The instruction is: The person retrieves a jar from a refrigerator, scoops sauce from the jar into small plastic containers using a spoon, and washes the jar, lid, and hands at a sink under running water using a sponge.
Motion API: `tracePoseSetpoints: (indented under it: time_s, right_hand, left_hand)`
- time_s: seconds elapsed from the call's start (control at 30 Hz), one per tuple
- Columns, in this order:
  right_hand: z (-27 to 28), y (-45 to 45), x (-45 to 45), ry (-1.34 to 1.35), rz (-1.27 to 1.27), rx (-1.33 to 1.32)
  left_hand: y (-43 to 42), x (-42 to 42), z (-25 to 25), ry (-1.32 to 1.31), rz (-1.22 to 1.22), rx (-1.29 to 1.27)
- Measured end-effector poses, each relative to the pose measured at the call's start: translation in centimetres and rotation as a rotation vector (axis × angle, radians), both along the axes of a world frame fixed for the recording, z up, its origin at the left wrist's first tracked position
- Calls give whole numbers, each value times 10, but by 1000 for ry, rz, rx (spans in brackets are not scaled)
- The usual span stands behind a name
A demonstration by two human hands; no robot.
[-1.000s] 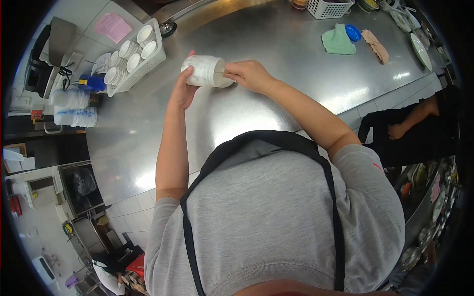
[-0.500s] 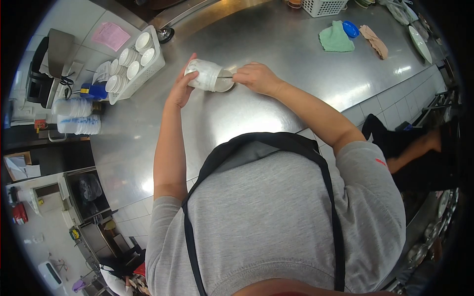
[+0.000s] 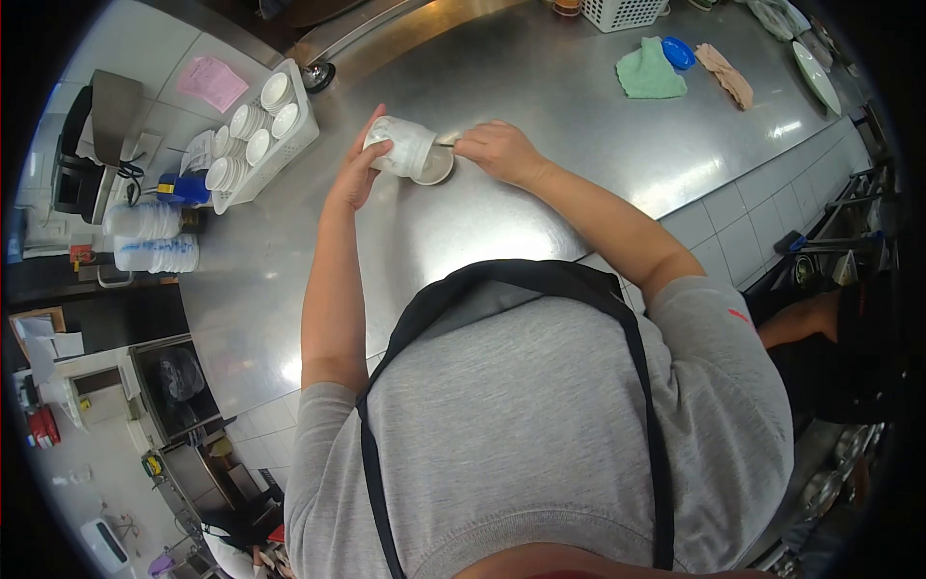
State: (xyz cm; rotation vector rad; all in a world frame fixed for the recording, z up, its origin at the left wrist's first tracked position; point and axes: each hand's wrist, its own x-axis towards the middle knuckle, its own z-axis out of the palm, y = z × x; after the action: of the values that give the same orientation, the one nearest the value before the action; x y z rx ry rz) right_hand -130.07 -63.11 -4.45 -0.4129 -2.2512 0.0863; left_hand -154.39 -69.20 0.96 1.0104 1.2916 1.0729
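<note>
My left hand (image 3: 359, 166) is wrapped round a whitish translucent jar (image 3: 401, 145), which lies tilted on its side with its mouth toward the right. In my right hand (image 3: 499, 152) is the end of a thin utensil (image 3: 443, 145), pinched between the fingers, its other end at the jar's mouth. A small white dish (image 3: 439, 167) sits on the steel table right below the jar's mouth. What the jar holds cannot be made out.
On the steel table (image 3: 260, 280), a white basket (image 3: 280, 154) holds stacked white dishes at the left. Farther right lie a green cloth (image 3: 650, 72), a blue dish (image 3: 678, 53), a tan cloth (image 3: 724, 76) and a white plate (image 3: 816, 77). A person's arm (image 3: 803, 318) shows at the right.
The jar has tipped more, its mouth lower over the dish. My right hand has drawn a little away to the right with the utensil. The other person at the right has moved lower in view.
</note>
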Motion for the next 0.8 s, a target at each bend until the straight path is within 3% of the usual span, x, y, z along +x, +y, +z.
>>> tracePoseSetpoints:
  time_s: [0.2,0.73,0.8]
  right_hand:
    - [-4,-2,4,-83,47,-37]
    - [-2,5,0,12,-41,-110]
    - [-4,1,8,-66,41,-135]
  left_hand:
    - [3,0,8,67,-28,7]
    - [11,0,9,136,-65,0]
    - [9,-6,10,126,-65,14]
